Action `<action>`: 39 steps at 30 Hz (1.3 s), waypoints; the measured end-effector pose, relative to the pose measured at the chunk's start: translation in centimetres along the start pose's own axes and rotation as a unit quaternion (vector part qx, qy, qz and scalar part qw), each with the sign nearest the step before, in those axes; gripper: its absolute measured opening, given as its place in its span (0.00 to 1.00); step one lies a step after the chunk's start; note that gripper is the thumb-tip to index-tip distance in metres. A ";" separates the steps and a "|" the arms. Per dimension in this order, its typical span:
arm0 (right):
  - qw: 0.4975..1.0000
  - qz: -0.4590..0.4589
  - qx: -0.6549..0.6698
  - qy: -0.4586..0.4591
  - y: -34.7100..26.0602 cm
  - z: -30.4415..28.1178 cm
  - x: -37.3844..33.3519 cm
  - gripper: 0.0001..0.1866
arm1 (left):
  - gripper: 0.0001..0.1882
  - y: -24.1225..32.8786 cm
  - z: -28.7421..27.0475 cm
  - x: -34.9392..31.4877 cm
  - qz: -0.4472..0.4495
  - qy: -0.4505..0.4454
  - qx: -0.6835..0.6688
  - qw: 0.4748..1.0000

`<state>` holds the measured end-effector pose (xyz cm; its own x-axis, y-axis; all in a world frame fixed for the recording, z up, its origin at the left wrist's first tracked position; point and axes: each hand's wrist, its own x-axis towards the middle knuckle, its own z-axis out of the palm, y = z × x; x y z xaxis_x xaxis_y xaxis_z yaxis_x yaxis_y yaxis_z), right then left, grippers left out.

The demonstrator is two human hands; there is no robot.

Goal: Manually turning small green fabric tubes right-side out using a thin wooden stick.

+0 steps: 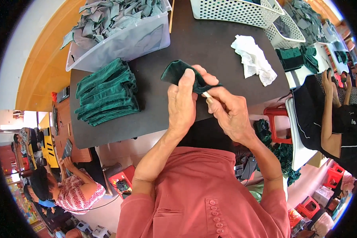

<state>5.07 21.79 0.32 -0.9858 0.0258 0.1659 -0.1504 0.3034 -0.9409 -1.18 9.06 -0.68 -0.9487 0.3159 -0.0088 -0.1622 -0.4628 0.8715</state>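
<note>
Over the dark table, my left hand [182,104] pinches a dark green velvet fabric piece [173,72], thumb on top and fingers behind it. The cloth looks folded or tube-like, with one end flaring out to the left. My right hand [235,116] is closed around a thin pale stick [206,95], whose far end is hidden at the fabric. A corner of the green cloth reaches over the right fingers. To the left of my hands lies a neat stack of green velvet pieces [107,95].
A clear plastic bin [123,47] heaped with grey-green cloth stands at the back left of the table [202,29]. White perforated baskets [234,14] stand at the back right, near a crumpled white cloth [254,59]. People sit at work on both sides; a red stool [277,125] is at the right.
</note>
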 end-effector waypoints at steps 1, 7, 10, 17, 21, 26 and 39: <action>0.999 0.049 0.006 -0.009 -0.1 0.0 0.0 0.11 | 0.22 -0.1 0.3 -0.2 0.000 -0.001 0.001 1.000; 0.996 -0.022 0.029 0.087 0.5 1.4 -0.8 0.23 | 0.24 -0.2 1.5 -0.5 0.035 0.019 -0.013 0.999; 0.994 -0.031 -0.012 0.106 0.1 1.0 -1.3 0.24 | 0.23 -0.3 0.4 -0.7 0.022 0.013 0.088 0.996; 0.990 -0.105 -0.089 0.036 1.3 -0.2 -1.3 0.25 | 0.15 2.0 -0.6 -0.6 0.071 0.088 0.187 0.976; 0.991 -0.103 -0.074 0.051 1.6 0.4 -1.6 0.24 | 0.14 2.5 -1.8 -0.7 0.059 0.064 0.249 0.965; 0.997 -0.032 0.067 0.004 1.7 0.3 -1.6 0.21 | 0.17 1.8 -2.5 -0.9 0.080 0.079 0.228 0.967; 0.993 0.004 0.113 -0.018 1.8 0.1 -1.8 0.20 | 0.18 1.8 -2.3 -1.9 0.122 0.055 0.324 0.936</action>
<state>6.53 22.20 -1.69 -0.9884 -0.0078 0.1519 -0.1520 0.0821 -0.9850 -0.29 5.71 -0.20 -0.9640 0.1623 0.2104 0.2284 0.1012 0.9683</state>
